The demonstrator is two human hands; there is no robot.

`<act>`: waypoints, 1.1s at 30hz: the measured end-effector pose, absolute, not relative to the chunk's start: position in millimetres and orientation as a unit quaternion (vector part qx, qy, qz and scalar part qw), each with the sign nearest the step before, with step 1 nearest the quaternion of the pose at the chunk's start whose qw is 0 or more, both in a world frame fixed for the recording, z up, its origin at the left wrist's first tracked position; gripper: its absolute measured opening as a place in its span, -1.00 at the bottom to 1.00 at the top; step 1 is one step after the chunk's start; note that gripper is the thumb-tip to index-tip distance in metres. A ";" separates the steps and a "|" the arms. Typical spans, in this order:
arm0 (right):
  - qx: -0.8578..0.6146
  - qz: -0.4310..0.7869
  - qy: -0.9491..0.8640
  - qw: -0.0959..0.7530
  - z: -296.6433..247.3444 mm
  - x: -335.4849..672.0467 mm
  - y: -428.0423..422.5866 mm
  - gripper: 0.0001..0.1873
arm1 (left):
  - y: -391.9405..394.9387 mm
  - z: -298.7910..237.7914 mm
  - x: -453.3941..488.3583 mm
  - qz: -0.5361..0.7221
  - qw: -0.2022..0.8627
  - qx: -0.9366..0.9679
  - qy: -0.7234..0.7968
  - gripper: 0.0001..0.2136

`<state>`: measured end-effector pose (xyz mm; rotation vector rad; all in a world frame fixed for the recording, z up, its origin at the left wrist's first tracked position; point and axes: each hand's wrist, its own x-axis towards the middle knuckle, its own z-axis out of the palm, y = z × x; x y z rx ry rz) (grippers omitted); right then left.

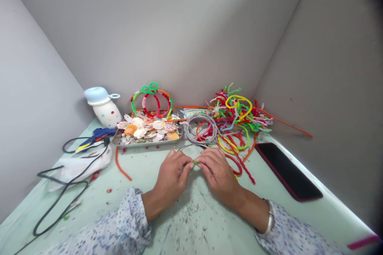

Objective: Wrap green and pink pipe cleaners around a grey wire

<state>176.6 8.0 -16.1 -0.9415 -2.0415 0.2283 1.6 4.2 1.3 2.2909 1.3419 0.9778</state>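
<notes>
Both hands meet over the middle of the table. Between the fingertips is a small piece of green pipe cleaner [195, 163], mostly hidden by the fingers. My left hand [172, 173] pinches it from the left side. From the right, my right hand [220, 175] pinches it too, thumb and fingers pressed together. Just beyond the hands lies a coil of grey wire [201, 128]. Red and yellow pipe cleaners [234, 163] lie close to my right hand.
A metal tray [146, 143] of seashells stands at the back, with pipe-cleaner rings [152, 101] on it. Left are a white bottle [106, 111], blue-handled pliers [100, 133] and a black cable [67, 183]. Right are a pipe-cleaner pile [236, 107] and a phone [289, 171].
</notes>
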 end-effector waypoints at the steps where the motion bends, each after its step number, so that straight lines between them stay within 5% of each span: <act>1: -0.378 0.094 -0.816 0.427 -15.5 176.7 7.8 -0.82 | 4.1 1.2 2.3 0.343 0.154 0.797 0.472 -0.78; 20: -0.375 0.090 -0.828 0.408 -16.8 175.4 9.0 -0.86 | 2.6 -5.5 4.2 0.328 0.161 0.794 0.486 -0.78; 33: -0.451 0.144 -0.733 0.488 -21.6 178.3 10.6 -0.86 | -2.6 -1.0 -0.1 0.472 0.130 0.756 0.435 -0.87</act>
